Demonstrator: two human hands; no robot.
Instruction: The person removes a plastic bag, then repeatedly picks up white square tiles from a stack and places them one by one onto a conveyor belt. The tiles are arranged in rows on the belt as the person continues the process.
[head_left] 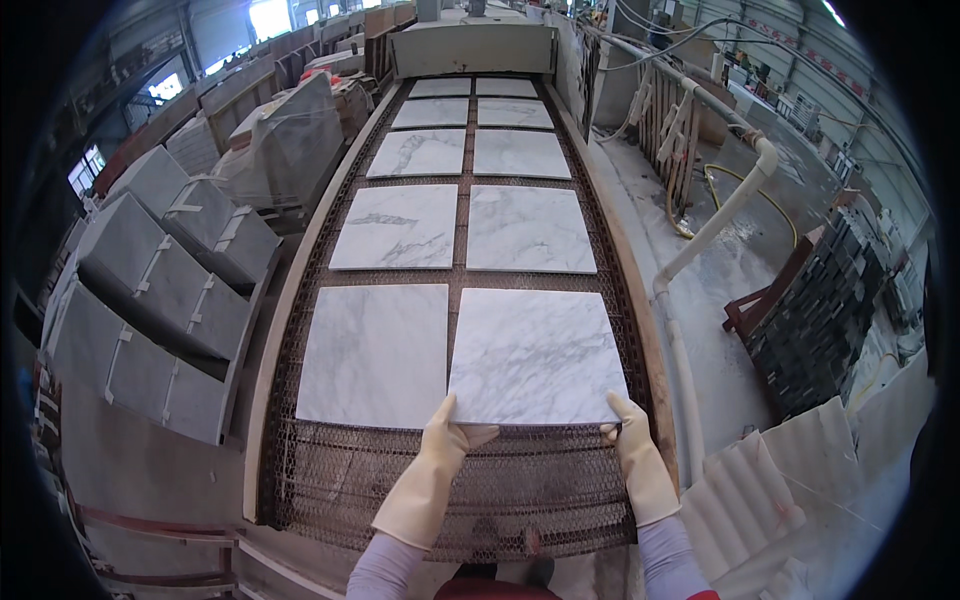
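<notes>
A square white marble tile with grey veins (532, 355) lies on the near right of a brown wire-mesh conveyor belt (420, 480). My left hand (447, 435), in a cream rubber glove, grips the tile's near left corner. My right hand (627, 432), gloved the same way, grips its near right corner. Another marble tile (375, 352) lies flat beside it on the left, almost touching. Farther up the belt, more tiles (465, 228) lie in pairs, row after row.
Stacks of wrapped grey slabs (165, 290) stand on the left of the belt. A white pipe (712, 225) runs along the right side above a wet floor. A dark rack of tiles (820, 310) and white corrugated sheets (745, 485) stand at right.
</notes>
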